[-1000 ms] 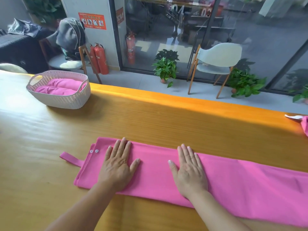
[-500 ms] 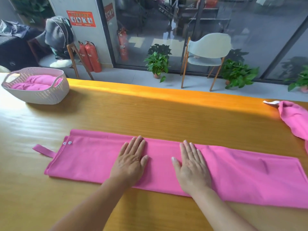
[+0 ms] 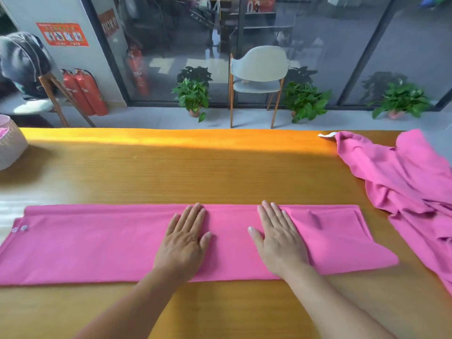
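Head view, work in hand: smoothing a folded pink towel (image 3: 85,245) flat on the wooden table (image 3: 195,172).
Towel, place: lower half of the frame, a long strip reaching from the left edge to right of centre.
Long axis: left to right across the frame, square to both forearms.
Left hand (image 3: 184,243): flat, fingers straight and together, palm pressed on the strip near frame centre; it grips nothing.
Right hand (image 3: 278,238): flat as well, thumb spread, pressing the strip just right of centre; it holds nothing.
Hands to each other: side by side, apart, bare pink cloth between them.
Key relation: the towel's right end (image 3: 354,241) lies near the right hand, with a small crease beside the fingers; the left end, with its snap buttons (image 3: 19,228), lies well apart from the left hand.
Judgement: a fold end to end would likely begin with the right hand, the nearer one.
Other things: a crumpled pink cloth (image 3: 403,182) at right, apart from the strip; a woven basket (image 3: 9,145) cut by the left edge.
Change from a second ago: both hands pressed near the snap end then; now they sit further right along the strip, the basket has slid almost out of frame, and the crumpled cloth has come fully into sight.
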Motion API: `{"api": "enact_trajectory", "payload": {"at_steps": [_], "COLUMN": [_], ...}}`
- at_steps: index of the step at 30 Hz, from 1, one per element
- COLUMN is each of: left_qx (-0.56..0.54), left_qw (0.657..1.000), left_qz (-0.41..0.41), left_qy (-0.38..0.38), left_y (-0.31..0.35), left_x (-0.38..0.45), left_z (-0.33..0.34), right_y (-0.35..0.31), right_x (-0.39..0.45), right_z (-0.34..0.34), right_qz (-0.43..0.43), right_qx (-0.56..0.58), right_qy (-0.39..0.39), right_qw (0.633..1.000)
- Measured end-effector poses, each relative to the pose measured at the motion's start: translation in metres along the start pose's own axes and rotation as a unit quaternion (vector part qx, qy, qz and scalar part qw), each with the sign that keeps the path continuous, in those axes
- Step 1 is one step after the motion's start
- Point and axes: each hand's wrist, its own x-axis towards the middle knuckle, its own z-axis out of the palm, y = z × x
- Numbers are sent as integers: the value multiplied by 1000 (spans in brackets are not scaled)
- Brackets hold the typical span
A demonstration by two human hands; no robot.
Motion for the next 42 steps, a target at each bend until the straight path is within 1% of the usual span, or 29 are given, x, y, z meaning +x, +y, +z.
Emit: {"api": "enact_trajectory", "payload": {"at_steps": [2,3,4,6,7,8,9,11,13,15,18,23,26,28,30,32,34,36,39,40,41,42], "left_qx": [-12,-30,-45,-80,-96,-106,-110,-89,-69,-59,-38,-48,-35,-39,-37,-29,-18,-5,9,6,1,-3], "left_qw": [1000,999,999,996,994,992,991,994,996,997,999,997,997,998,998,998,998,998,997,997,997,997], "left_qz": [-15,-20,-17,23,46,62,67,68,58,42,38,63,56,50,52,57,60,63,59,56,55,57], "left_qy": [13,18,21,36,35,28,17,1,-10,-7,4,-24,-33,-24,-6,6,-8,-23,-48,-52,-50,-44], "left_y": [12,24,36,71,90,107,120,140,150,157,163,186,191,190,189,189,190,191,193,193,192,191], "left_x": [2,5,9,22,30,37,44,54,59,61,64,74,73,71,70,71,70,70,72,73,73,72], "left_z": [-4,-6,-8,-10,-10,-7,-3,5,14,21,25,21,21,23,25,26,25,22,19,21,22,24], "right_y": [19,25,29,52,70,89,107,143,165,178,186,187,183,186,193,198,195,191,180,167,148,126], "right_x": [-3,-3,-3,-5,-5,-5,-6,-8,-9,-10,-9,-7,-4,-1,3,7,9,8,3,3,4,4], "right_z": [-9,-14,-18,-31,-37,-45,-54,-68,-75,-77,-74,-73,-76,-77,-75,-71,-63,-54,-49,-50,-51,-49], "right_qz": [-6,-12,-12,10,27,53,82,130,142,138,148,162,200,228,250,257,264,264,250,222,167,97], "right_qx": [32,64,93,128,126,113,92,58,33,33,67,109,163,187,207,197,162,101,-42,-40,-18,18], "right_qy": [-4,10,40,125,165,181,170,105,42,13,36,83,72,64,92,111,122,151,192,222,243,233], "right_qw": [999,998,995,984,978,976,978,984,988,990,986,977,963,953,941,940,943,947,948,949,955,968]}}
